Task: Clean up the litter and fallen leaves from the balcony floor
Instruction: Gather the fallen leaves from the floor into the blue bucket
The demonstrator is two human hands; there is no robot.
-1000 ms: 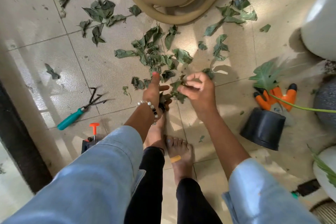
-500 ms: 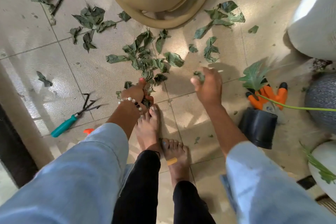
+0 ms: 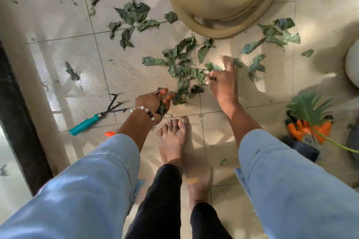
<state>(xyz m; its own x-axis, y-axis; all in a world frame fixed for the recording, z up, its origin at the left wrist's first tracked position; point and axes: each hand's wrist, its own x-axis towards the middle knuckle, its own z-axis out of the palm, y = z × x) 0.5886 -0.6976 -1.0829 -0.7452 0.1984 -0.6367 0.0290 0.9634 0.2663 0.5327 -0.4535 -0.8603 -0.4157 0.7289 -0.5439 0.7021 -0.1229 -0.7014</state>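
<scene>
Wilted green leaves lie scattered over the beige floor tiles, thickest in a pile [image 3: 182, 72] just ahead of my bare feet. More clusters of leaves lie at the upper left [image 3: 134, 15] and at the right [image 3: 272, 33]. My left hand [image 3: 153, 103], with a bead bracelet on the wrist, grips a crumpled bunch of leaves low over the tiles. My right hand [image 3: 223, 83] is at the pile's right edge. Its curled fingers pinch leaves while one finger sticks out; it is motion-blurred.
An upturned tan basin [image 3: 223, 6] stands just beyond the leaves. A teal-handled hand rake [image 3: 85, 124] lies at the left beside a dark door frame [image 3: 17, 122]. Orange gloves [image 3: 303, 128], a black pot [image 3: 303, 149] and a white pot [image 3: 352, 64] crowd the right.
My right hand has moved from the bare tile forward and left into the leaf pile. My left hand keeps its bunch and has stayed near my toes.
</scene>
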